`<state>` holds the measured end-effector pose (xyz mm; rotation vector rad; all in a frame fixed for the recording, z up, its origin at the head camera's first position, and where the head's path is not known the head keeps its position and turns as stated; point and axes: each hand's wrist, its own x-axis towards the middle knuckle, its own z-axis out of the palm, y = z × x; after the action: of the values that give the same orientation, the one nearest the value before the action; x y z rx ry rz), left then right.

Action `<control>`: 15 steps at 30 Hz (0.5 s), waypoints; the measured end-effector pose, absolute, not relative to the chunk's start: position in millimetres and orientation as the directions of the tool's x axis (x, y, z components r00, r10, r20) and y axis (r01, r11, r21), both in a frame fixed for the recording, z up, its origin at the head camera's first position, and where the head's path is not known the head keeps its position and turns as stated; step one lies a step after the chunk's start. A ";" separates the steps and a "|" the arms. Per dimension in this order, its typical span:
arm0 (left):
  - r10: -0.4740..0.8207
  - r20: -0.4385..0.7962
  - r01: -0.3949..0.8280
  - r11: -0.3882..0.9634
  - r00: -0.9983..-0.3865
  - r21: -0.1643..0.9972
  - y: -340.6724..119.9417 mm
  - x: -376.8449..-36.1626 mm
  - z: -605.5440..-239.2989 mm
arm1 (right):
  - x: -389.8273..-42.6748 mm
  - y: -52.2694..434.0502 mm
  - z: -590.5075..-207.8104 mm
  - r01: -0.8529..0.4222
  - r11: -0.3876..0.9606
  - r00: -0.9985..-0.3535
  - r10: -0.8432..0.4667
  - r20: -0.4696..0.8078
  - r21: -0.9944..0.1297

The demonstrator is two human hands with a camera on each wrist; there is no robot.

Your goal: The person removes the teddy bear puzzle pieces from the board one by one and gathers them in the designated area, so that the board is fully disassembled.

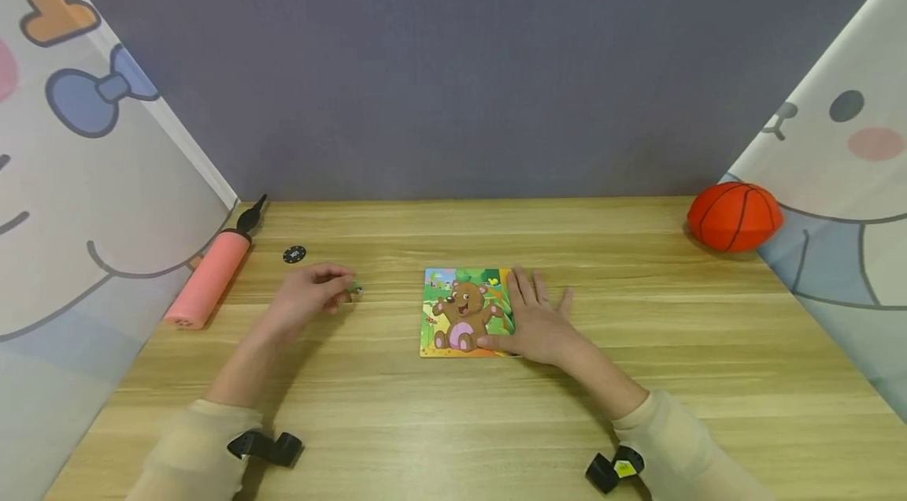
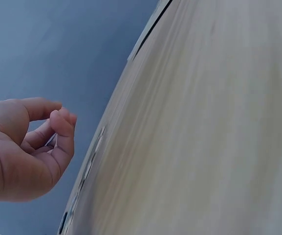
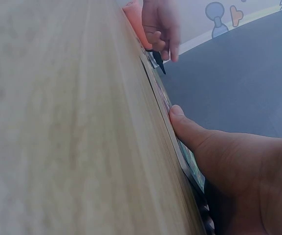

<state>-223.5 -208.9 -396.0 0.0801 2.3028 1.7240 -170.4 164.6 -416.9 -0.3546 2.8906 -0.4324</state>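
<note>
Clockwise from the picture board [image 1: 464, 320], which lies flat near the middle of the tabletop [image 1: 397, 422] and shows a brown bear, the other things sit mostly toward the flanks. The right hand [image 1: 542, 328] reaches in from four o'clock and rests on the board's three-o'clock side, fingers spread and gripping nothing, covering part of that edge. At nine o'clock, well apart from the board, the left hand [image 1: 315, 292] pinches a small green piece [image 1: 355, 289] between thumb and fingers; its details are too small to tell. Just beyond that hand, toward eleven o'clock from it, lies a round black chip [image 1: 294, 254], and farther out a pink pump [image 1: 212, 276] slants along the left panel [image 1: 57, 209], its black nozzle toward one o'clock. Between two and three o'clock from the board, a red-orange ball [image 1: 734, 217] sits in the far corner, close to the right panel [image 1: 850, 209]. A dark wall [image 1: 468, 68] bounds the tabletop at twelve o'clock. Bare wood separates the left hand from the board, and a wider stretch opens toward six o'clock, flanked by the two forearms with black wrist cameras [image 1: 286, 450].
</note>
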 end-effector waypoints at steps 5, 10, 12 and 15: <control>0.240 -0.177 -0.104 0.287 -0.955 0.952 -192.9 -224.4 -396.2 | -170.6 164.4 -417.6 -0.203 0.929 -0.952 -0.262 -0.162 -0.308; 0.260 -0.194 -0.111 0.302 -0.946 0.947 -175.6 -225.8 -397.8 | -171.0 165.1 -417.7 -0.202 0.930 -0.952 -0.260 -0.162 -0.308; 0.258 -0.194 -0.113 0.300 -0.946 0.947 -169.1 -226.9 -398.8 | -171.0 165.2 -417.4 -0.205 0.928 -0.952 -0.263 -0.158 -0.311; 0.264 -0.192 -0.103 0.315 -0.945 0.944 -160.9 -228.3 -399.8 | -170.9 165.2 -417.2 -0.207 0.929 -0.952 -0.264 -0.156 -0.308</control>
<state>-228.3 -160.9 -399.8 0.1446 2.2752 1.6684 -170.9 165.2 -417.2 -0.3565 2.8924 -0.4307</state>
